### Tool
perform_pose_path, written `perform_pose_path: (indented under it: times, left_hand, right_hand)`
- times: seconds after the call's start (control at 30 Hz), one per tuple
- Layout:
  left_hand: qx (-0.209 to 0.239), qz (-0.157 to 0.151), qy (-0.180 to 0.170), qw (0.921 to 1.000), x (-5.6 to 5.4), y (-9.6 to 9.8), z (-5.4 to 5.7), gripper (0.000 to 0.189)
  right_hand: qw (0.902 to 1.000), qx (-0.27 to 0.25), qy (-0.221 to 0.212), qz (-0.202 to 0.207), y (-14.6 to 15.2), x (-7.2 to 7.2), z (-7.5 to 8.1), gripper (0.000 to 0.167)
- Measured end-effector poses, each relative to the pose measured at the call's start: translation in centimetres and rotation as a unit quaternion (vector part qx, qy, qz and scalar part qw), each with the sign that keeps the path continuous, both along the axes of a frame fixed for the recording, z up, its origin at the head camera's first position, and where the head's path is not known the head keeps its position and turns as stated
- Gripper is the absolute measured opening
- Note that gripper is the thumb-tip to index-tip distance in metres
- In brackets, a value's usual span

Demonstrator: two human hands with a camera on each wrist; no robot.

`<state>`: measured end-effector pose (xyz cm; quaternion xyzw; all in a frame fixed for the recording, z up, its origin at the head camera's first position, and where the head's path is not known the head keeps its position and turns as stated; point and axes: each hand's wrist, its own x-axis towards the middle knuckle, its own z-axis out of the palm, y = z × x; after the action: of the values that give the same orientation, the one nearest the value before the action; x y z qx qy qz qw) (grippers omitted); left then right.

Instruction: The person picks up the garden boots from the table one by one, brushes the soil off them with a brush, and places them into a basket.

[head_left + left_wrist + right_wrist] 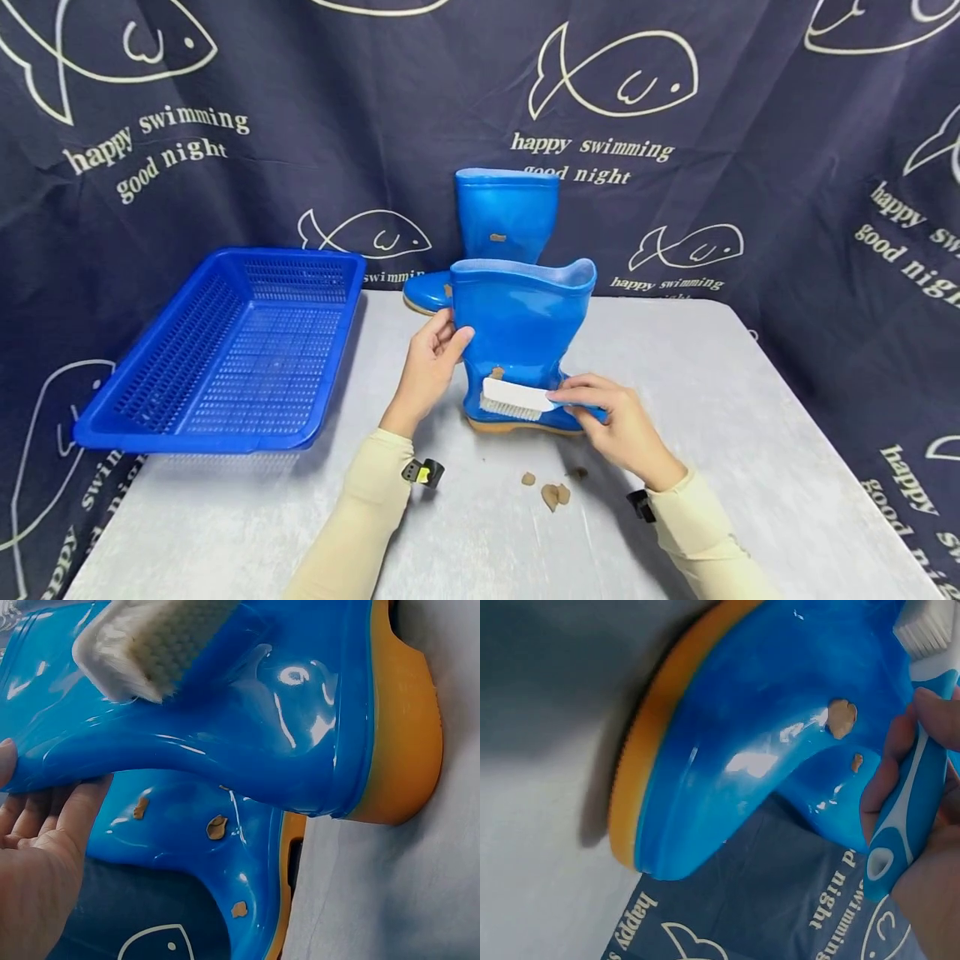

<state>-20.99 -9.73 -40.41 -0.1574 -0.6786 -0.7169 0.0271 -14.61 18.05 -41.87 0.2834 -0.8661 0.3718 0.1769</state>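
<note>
Fingers (881, 784), curled, grip one brush (517, 395) (right hand (618, 423)) and one of two boots (517, 321) (left hand (427, 371)).

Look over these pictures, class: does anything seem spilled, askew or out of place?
Yes: brown flakes lie scattered on the table in front of the near boot. Similar brown patches mark that boot and the far boot, looking odd against glossy blue.

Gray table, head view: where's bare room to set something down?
Free: between right hand and right edge of gray table; between blue basket and left sleeve. Crowded: middle, with front rain boot, scrub brush, brown flakes.
</note>
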Motion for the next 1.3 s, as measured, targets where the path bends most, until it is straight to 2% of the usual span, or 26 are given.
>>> perform_pose_path:
  times: [0.13,0.27,0.37,0.5,0.67,0.87,1.07,1.2,1.3]
  left_hand:
    - [-0.001,-0.005,-0.003,1.0,0.0,-0.2,0.1,0.043]
    - [-0.001,-0.001,0.007,1.0,-0.1,-0.4,0.3,0.043]
    - [0.001,0.001,0.008,1.0,-0.1,-0.4,0.3,0.043]
    - [0.005,0.006,0.0,1.0,0.1,-0.3,0.1,0.043]
    - [0.004,0.003,-0.005,1.0,0.3,0.0,-0.4,0.044]
    - [-0.008,0.019,0.017,0.9996,0.0,-0.1,-0.2,0.041]
    - [-0.014,0.02,0.01,0.9996,-0.1,-0.2,0.2,0.041]
    - [-0.009,0.018,0.012,0.9997,-0.2,-0.1,0.2,0.04]
    - [-0.009,0.016,0.01,0.9998,-0.2,-0.1,0.2,0.04]
  right_hand:
    - [0.9999,-0.014,0.01,0.0,0.3,0.2,0.4,0.045]
    - [0.9986,-0.026,0.044,-0.011,0.2,-0.3,1.5,0.048]
    - [0.997,-0.005,0.072,-0.027,0.1,-0.8,1.9,0.052]
    - [0.9936,0.037,0.103,-0.029,0.1,-0.9,1.1,0.053]
    - [0.9945,0.047,0.09,-0.025,0.5,-0.1,0.1,0.052]
    - [0.9962,0.049,0.067,-0.025,0.8,0.3,0.4,0.047]
    - [0.996,0.034,0.08,-0.022,0.8,0.4,1.1,0.048]
    - [0.9944,0.014,0.102,-0.025,0.3,-0.1,1.7,0.049]
    - [0.9933,0.018,0.112,-0.024,-0.1,-0.6,1.8,0.051]
